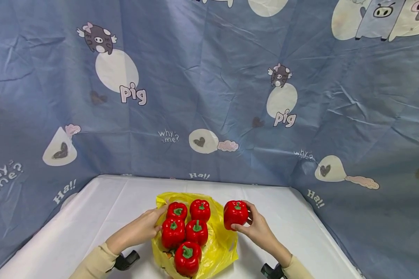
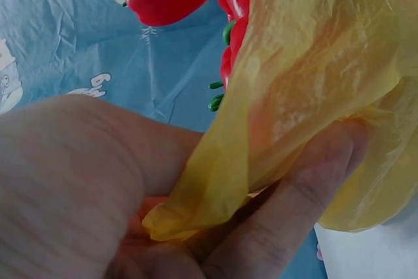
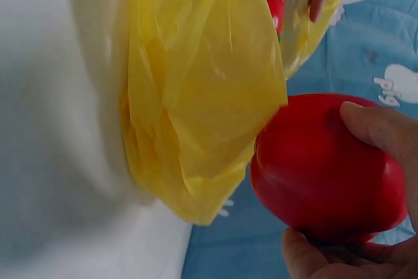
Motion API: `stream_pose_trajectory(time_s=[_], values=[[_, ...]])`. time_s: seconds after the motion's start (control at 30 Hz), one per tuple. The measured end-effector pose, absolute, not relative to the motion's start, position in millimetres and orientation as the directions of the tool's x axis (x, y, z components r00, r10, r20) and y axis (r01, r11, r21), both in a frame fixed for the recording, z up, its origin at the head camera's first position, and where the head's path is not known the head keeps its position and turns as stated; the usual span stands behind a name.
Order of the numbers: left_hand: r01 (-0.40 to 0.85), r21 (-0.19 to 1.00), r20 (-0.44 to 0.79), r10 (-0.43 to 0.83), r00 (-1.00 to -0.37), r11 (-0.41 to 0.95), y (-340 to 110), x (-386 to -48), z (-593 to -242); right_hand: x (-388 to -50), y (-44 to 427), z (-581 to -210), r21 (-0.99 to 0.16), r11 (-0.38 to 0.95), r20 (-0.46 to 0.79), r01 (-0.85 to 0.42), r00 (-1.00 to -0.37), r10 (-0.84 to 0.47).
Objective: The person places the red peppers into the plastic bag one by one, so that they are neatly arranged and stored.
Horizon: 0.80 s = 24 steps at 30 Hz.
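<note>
A yellow plastic bag lies on the white table with several red bell peppers on or in it. My left hand pinches the bag's left edge; in the left wrist view the yellow film runs between thumb and fingers. At the bag's right side my right hand grips one red bell pepper with its green stem facing the head camera. The right wrist view shows thumb and fingers around this pepper, close beside the bag's wall.
The white table extends on both sides of the bag. Behind it hangs a blue cloth printed with cartoon pigs, which also borders the table's left and right sides. Each wrist carries a black strapped device.
</note>
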<state>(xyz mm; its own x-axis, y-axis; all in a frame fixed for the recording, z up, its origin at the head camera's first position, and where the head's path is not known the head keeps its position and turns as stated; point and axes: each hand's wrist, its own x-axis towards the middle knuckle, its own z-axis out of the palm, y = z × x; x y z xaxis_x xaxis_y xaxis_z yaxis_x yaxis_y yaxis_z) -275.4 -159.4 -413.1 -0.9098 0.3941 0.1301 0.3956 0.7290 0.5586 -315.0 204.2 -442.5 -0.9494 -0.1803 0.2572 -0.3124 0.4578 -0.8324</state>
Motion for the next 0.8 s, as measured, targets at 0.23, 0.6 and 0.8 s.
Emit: stream_pose_trajectory(time_s=[0.23,0.6,0.8], values=[[0.394,0.568,0.131,0.393,-0.910,0.722,-159,-276,-413,-305,193,-437,-0.832,0.441,0.249,-0.338,-0.936,-0.247],[0.387,0.573,0.117,0.394,-0.911,0.722,-158,-275,-413,-307,192,-447,-0.834,0.404,0.247,-0.376,-0.909,-0.336],[0.372,0.588,0.103,0.390,-0.915,0.718,-157,-275,-413,-303,187,-453,-0.829,0.410,0.219,-0.380,-0.896,-0.386]])
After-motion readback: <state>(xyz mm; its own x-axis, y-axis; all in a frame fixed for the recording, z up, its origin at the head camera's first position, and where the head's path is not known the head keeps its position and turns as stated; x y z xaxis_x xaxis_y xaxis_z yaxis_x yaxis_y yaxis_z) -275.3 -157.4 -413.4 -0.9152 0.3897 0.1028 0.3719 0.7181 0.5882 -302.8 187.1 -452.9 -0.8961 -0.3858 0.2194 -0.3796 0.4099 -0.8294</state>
